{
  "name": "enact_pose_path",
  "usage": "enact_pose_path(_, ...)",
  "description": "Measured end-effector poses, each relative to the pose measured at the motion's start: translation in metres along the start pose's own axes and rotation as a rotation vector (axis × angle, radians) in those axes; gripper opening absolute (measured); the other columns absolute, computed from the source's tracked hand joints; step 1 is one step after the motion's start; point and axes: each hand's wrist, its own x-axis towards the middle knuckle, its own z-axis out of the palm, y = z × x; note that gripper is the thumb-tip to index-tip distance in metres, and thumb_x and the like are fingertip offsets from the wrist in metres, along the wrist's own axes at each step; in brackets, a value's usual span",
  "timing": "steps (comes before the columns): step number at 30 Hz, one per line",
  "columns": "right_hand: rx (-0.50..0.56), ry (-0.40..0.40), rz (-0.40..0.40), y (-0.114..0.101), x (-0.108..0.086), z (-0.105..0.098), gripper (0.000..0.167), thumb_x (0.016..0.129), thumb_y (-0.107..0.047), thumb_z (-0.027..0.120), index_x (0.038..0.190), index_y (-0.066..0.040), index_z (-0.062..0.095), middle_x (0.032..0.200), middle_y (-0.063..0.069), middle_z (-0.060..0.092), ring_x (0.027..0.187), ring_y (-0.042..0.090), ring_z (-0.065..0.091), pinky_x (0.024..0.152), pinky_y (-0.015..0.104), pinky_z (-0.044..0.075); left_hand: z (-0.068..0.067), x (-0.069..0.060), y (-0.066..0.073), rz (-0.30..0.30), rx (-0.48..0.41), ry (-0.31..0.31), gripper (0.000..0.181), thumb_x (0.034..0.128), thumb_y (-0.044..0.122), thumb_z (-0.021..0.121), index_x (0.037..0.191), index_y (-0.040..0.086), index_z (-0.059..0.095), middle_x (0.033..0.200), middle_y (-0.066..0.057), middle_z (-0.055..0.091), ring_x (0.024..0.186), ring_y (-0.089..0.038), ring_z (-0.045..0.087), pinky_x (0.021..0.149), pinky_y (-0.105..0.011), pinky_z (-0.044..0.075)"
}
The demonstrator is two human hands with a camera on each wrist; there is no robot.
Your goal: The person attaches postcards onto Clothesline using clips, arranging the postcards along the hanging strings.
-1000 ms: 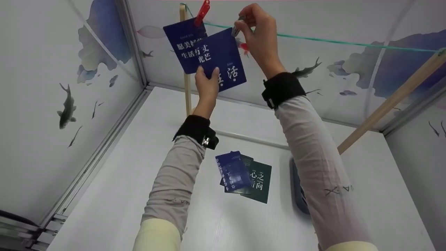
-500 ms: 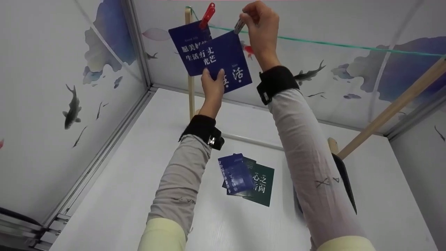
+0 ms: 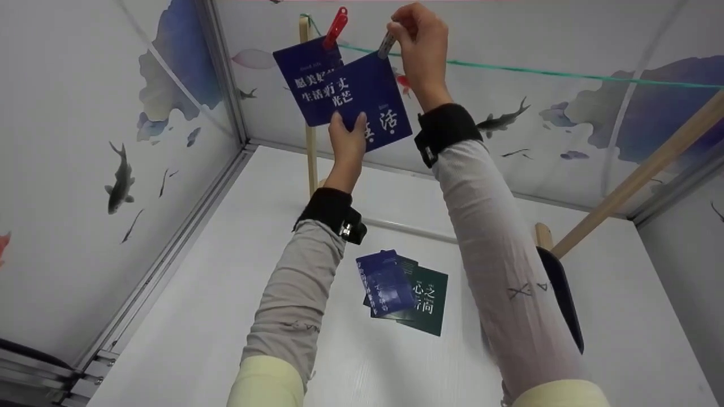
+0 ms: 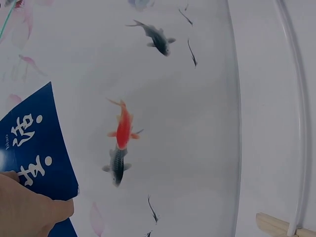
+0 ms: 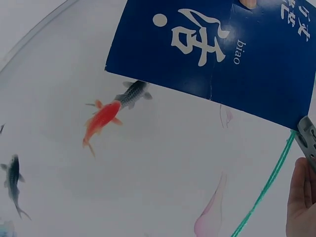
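Observation:
My left hand (image 3: pixel 348 148) pinches the lower edge of a blue card (image 3: pixel 370 85) with white characters. At the card's upper right corner sits a grey clothespin (image 3: pixel 387 45), beside the green string (image 3: pixel 526 70). My right hand (image 3: pixel 423 53) pinches the clothespin's upper end. In the right wrist view the clothespin (image 5: pixel 307 133) meets the card's corner where the string runs; whether it bites the string too is hard to tell. Partly behind this card, another blue card (image 3: pixel 302 62) hangs from the string under a red clothespin (image 3: pixel 336 27).
On the white table (image 3: pixel 407 367) lies an overlapping pile of blue and green cards (image 3: pixel 387 285). Wooden poles stand at left (image 3: pixel 311 158) and right (image 3: pixel 633 175), carrying the string. A dark-rimmed container (image 3: pixel 560 299) is partly hidden behind the right forearm. Fish-patterned walls enclose the space.
The right fingers have shifted on the grey clothespin, and more of it shows at the card's corner. The left hand keeps its hold on the card. The head view has shifted slightly.

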Motion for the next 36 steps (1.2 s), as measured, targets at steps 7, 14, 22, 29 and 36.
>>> enact_pose_path(7, -0.037, -0.061, 0.030, 0.002, 0.000, -0.005, 0.021, 0.096, -0.015, 0.053, 0.107, 0.000, 0.065, 0.097, 0.010, 0.066, 0.076, -0.001, 0.049, 0.079, 0.016, 0.042, 0.004, -0.001, 0.001, -0.024, -0.018, -0.025, 0.035, 0.0987, 0.016, 0.048, 0.131, 0.003, 0.043, 0.130, -0.012, 0.052, 0.124, -0.020, 0.049, 0.103, -0.025, 0.039)
enact_pose_path(14, -0.047, -0.068, -0.004, 0.005, -0.001, -0.004, 0.023, 0.097, -0.014, 0.052, 0.109, 0.002, 0.064, 0.095, 0.010, 0.065, 0.074, -0.002, 0.046, 0.076, 0.015, 0.040, 0.005, -0.001, 0.000, -0.035, -0.055, -0.036, 0.037, 0.0990, 0.015, 0.047, 0.134, 0.003, 0.040, 0.135, -0.013, 0.049, 0.130, -0.021, 0.045, 0.108, -0.026, 0.035)
enact_pose_path(22, -0.067, -0.124, 0.069, 0.005, -0.001, -0.003, 0.024, 0.097, -0.016, 0.050, 0.113, -0.002, 0.061, 0.098, 0.008, 0.063, 0.078, 0.002, 0.046, 0.079, 0.016, 0.040, 0.006, -0.002, -0.003, -0.046, -0.068, -0.040, 0.040, 0.0991, 0.014, 0.046, 0.137, 0.003, 0.036, 0.140, -0.013, 0.044, 0.134, -0.021, 0.039, 0.111, -0.027, 0.031)
enact_pose_path(29, -0.095, -0.188, 0.089, 0.006, -0.001, -0.004, 0.030, 0.099, -0.017, 0.046, 0.124, -0.002, 0.055, 0.116, 0.015, 0.062, 0.099, 0.017, 0.057, 0.090, 0.020, 0.043, 0.007, -0.003, -0.003, -0.070, -0.064, -0.039, 0.047, 0.0995, 0.015, 0.046, 0.143, 0.007, 0.029, 0.145, -0.011, 0.039, 0.137, -0.021, 0.036, 0.113, -0.028, 0.029)
enact_pose_path(36, -0.102, -0.210, 0.116, 0.007, -0.006, -0.005, 0.034, 0.100, -0.018, 0.044, 0.129, -0.003, 0.052, 0.119, 0.014, 0.060, 0.103, 0.018, 0.056, 0.092, 0.021, 0.042, 0.011, -0.001, -0.006, -0.136, -0.080, -0.037, 0.054, 0.1003, 0.016, 0.043, 0.148, 0.011, 0.019, 0.150, -0.009, 0.032, 0.139, -0.021, 0.032, 0.114, -0.028, 0.027)
